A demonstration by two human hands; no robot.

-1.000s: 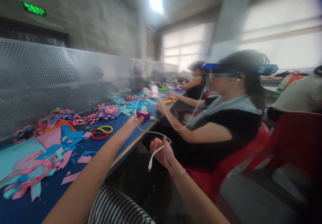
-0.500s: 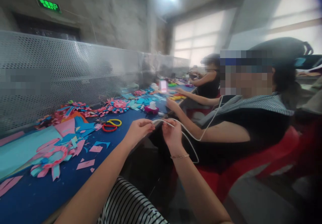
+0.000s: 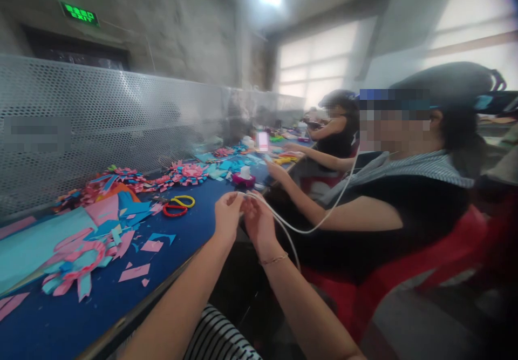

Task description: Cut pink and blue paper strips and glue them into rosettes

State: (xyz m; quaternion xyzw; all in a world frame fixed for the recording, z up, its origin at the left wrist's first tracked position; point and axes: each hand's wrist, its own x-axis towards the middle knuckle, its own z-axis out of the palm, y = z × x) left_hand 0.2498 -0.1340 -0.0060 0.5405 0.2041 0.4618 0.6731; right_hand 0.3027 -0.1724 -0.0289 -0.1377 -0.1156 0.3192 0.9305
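Note:
A white cable [image 3: 301, 230] runs from my fingers in a drooping curve up towards the co-worker's head on the right, and a second stretch hangs below my hands. My left hand [image 3: 227, 211] pinches the cable near its end, just off the table edge. Close beside it, my right hand [image 3: 259, 219] has its fingers curled on the same cable, the fingertips of both hands almost touching. What lies between the fingertips is too small to make out. Scissors [image 3: 178, 206] with one red and one yellow handle rest on the blue table [image 3: 178, 246] left of my hands.
Pink and blue paper scraps [image 3: 151, 244] and a paper rosette [image 3: 81, 268] lie on the table. A perforated metal partition [image 3: 121, 111] runs behind it. A purple tape dispenser [image 3: 243, 178] sits farther along. Right of me, a co-worker [image 3: 356, 209] sits on a red chair [image 3: 437, 257].
My hands have drawn closer together, the right one moving left towards the left one. The cable now hangs in a wider curve, and its lower loop has shifted left.

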